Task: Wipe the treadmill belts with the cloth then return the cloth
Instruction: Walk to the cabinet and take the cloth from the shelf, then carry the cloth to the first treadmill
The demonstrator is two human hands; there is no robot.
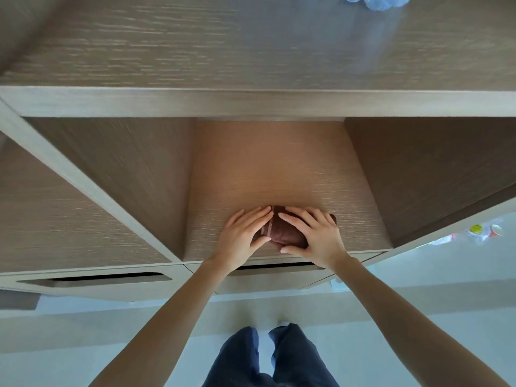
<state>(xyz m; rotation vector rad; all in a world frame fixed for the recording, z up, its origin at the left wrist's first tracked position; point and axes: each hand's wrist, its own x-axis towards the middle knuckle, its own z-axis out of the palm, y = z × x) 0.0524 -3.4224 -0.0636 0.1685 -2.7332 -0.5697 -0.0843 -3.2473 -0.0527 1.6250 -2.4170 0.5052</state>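
Observation:
A folded dark brown cloth lies on the floor of the middle open compartment of a light wooden cabinet, near its front edge. My left hand rests against the cloth's left side, fingers spread over its top. On the right side, my right hand lies flat on the cloth with the thumb at its near edge. Both hands cup the cloth between them. No treadmill is in view.
The compartment has wooden side walls left and right and a back panel. Two drawer fronts with slot handles sit below. A crumpled blue bag lies on the cabinet top. Small litter is on the pale floor at right.

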